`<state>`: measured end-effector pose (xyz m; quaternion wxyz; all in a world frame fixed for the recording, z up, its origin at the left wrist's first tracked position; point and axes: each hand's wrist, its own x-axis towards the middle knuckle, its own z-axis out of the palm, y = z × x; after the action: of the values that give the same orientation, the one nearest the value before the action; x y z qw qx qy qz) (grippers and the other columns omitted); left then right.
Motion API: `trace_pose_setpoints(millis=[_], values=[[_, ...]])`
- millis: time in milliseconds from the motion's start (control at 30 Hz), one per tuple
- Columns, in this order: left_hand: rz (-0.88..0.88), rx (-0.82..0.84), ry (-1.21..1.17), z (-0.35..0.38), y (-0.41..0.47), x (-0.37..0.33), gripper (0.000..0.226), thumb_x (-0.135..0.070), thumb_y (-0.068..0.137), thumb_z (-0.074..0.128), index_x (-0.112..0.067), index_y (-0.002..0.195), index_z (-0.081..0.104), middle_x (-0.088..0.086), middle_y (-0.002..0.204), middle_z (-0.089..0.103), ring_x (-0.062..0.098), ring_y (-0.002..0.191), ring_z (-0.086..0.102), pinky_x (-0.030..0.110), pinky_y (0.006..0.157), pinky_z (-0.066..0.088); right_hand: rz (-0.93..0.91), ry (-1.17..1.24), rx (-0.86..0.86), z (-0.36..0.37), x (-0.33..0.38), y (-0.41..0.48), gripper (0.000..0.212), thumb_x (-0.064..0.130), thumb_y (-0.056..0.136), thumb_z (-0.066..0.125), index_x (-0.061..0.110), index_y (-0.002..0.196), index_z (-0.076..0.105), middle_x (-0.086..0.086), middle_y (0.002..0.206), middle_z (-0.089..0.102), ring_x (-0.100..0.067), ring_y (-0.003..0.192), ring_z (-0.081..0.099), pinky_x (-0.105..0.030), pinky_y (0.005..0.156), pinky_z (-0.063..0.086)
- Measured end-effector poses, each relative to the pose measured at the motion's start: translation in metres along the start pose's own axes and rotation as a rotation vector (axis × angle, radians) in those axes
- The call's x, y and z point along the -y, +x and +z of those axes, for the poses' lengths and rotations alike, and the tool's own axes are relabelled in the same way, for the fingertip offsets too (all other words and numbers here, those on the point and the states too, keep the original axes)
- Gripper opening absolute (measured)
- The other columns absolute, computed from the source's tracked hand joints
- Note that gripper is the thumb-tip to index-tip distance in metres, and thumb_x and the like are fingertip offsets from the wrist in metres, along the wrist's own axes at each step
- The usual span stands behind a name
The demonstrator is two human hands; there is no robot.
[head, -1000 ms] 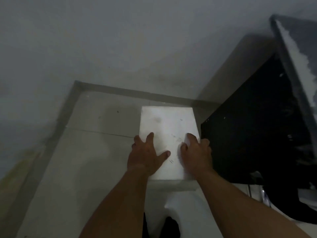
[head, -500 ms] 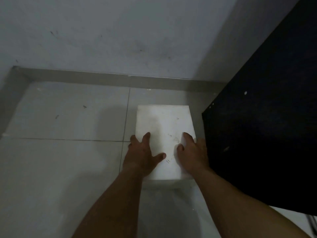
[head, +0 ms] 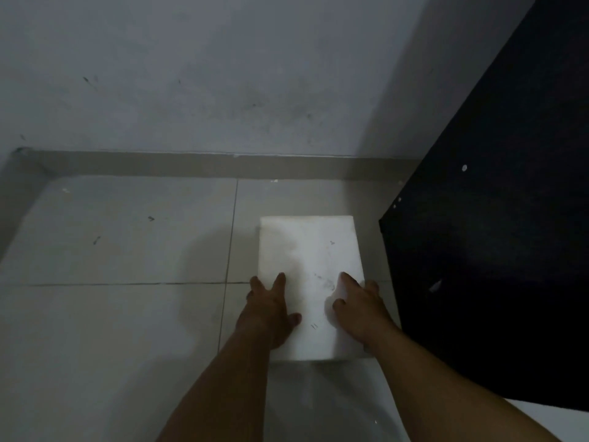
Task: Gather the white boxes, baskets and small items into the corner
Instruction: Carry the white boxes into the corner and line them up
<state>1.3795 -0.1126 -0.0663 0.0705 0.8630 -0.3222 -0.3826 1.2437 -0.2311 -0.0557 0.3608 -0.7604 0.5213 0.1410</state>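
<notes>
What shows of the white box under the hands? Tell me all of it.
The white box is a plain rectangular block, matte and foam-like by its look. Its top is smudged with grey scuffs and small dark marks. It lies flat on the tiled floor with its long side pointing at the baseboard, its far end short of it, close beside the black panel. The left hand and right hand rest on its near half, fingers spread on the top.
</notes>
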Motion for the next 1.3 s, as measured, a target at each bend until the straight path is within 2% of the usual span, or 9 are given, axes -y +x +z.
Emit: trace_pose_setpoints(millis=[100, 200, 333, 533, 633, 800, 867, 1067, 1300], values=[[0.003, 0.039, 0.025, -0.005, -0.005, -0.001, 0.085, -0.048, 0.092, 0.058, -0.028, 0.155, 0.005, 0.018, 0.16, -0.012, 0.038, 0.146, 0.014, 0.047, 0.116, 0.028, 0.013, -0.042, 0.077, -0.003, 0.002, -0.006, 0.06, 0.035, 0.096, 0.043, 0.038, 0.152, 0.02, -0.008, 0.159, -0.002, -0.036, 0.137, 0.03, -0.038, 0.107, 0.039], [0.05, 0.01, 0.104, -0.019, -0.014, -0.01, 0.082, -0.05, 0.093, 0.054, -0.024, 0.155, 0.007, 0.014, 0.161, -0.013, 0.035, 0.148, 0.006, 0.048, 0.116, 0.027, -0.015, -0.11, 0.087, -0.011, 0.019, -0.016, 0.06, 0.039, 0.099, 0.041, 0.039, 0.153, 0.016, -0.002, 0.162, -0.009, -0.034, 0.143, 0.02, -0.043, 0.112, 0.034], [0.155, -0.112, 0.155, -0.056, -0.051, -0.026, 0.073, -0.047, 0.096, 0.05, -0.024, 0.154, 0.014, 0.009, 0.163, -0.001, 0.03, 0.149, 0.01, 0.048, 0.114, 0.031, -0.176, -0.219, -0.016, -0.035, 0.063, -0.052, 0.057, 0.042, 0.101, 0.04, 0.036, 0.153, 0.018, 0.002, 0.163, 0.001, -0.029, 0.147, 0.012, -0.048, 0.116, 0.025], [0.224, -0.324, 0.185, -0.162, -0.163, -0.05, 0.055, -0.045, 0.097, 0.047, -0.026, 0.147, 0.034, 0.003, 0.155, 0.028, 0.025, 0.136, 0.035, 0.041, 0.104, 0.04, -0.318, -0.323, -0.187, -0.107, 0.141, -0.16, 0.047, 0.04, 0.102, 0.038, 0.032, 0.148, 0.033, -0.001, 0.158, 0.024, -0.026, 0.14, 0.028, -0.042, 0.111, 0.032], [0.207, -0.333, 0.157, -0.231, -0.237, -0.068, 0.05, -0.044, 0.097, 0.048, -0.024, 0.143, 0.041, 0.002, 0.148, 0.036, 0.024, 0.13, 0.04, 0.04, 0.1, 0.042, -0.383, -0.293, -0.245, -0.155, 0.181, -0.233, 0.043, 0.036, 0.101, 0.041, 0.028, 0.143, 0.045, -0.004, 0.151, 0.037, -0.026, 0.132, 0.039, -0.041, 0.105, 0.039], [0.288, -0.472, 0.108, -0.366, -0.377, -0.106, 0.041, -0.041, 0.095, 0.052, -0.025, 0.133, 0.052, -0.002, 0.135, 0.049, 0.022, 0.122, 0.047, 0.038, 0.095, 0.044, -0.47, -0.208, -0.384, -0.256, 0.265, -0.378, 0.037, 0.034, 0.099, 0.044, 0.025, 0.132, 0.057, -0.002, 0.135, 0.052, -0.023, 0.121, 0.05, -0.04, 0.097, 0.046], [0.299, -0.519, 0.067, -0.386, -0.4, -0.109, 0.038, -0.04, 0.093, 0.054, -0.024, 0.128, 0.057, -0.001, 0.13, 0.053, 0.023, 0.119, 0.049, 0.038, 0.093, 0.046, -0.506, -0.217, -0.397, -0.273, 0.283, -0.4, 0.036, 0.035, 0.099, 0.042, 0.025, 0.13, 0.058, -0.001, 0.13, 0.056, -0.022, 0.116, 0.053, -0.039, 0.093, 0.048], [0.493, -0.67, 0.134, -0.45, -0.504, -0.122, 0.035, -0.041, 0.094, 0.054, -0.023, 0.124, 0.061, -0.001, 0.124, 0.057, 0.023, 0.114, 0.053, 0.039, 0.088, 0.049, -0.506, -0.209, -0.598, -0.327, 0.327, -0.508, 0.033, 0.036, 0.1, 0.041, 0.022, 0.12, 0.063, -0.004, 0.111, 0.064, -0.025, 0.097, 0.062, -0.035, 0.076, 0.05], [0.707, -0.768, 0.164, -0.45, -0.566, -0.148, 0.033, -0.041, 0.093, 0.054, -0.02, 0.115, 0.066, 0.004, 0.114, 0.062, 0.028, 0.105, 0.057, 0.04, 0.081, 0.051, -0.404, -0.238, -0.752, -0.356, 0.302, -0.598, 0.032, 0.039, 0.099, 0.04, 0.023, 0.11, 0.066, -0.003, 0.107, 0.066, -0.027, 0.095, 0.062, -0.034, 0.074, 0.048]])
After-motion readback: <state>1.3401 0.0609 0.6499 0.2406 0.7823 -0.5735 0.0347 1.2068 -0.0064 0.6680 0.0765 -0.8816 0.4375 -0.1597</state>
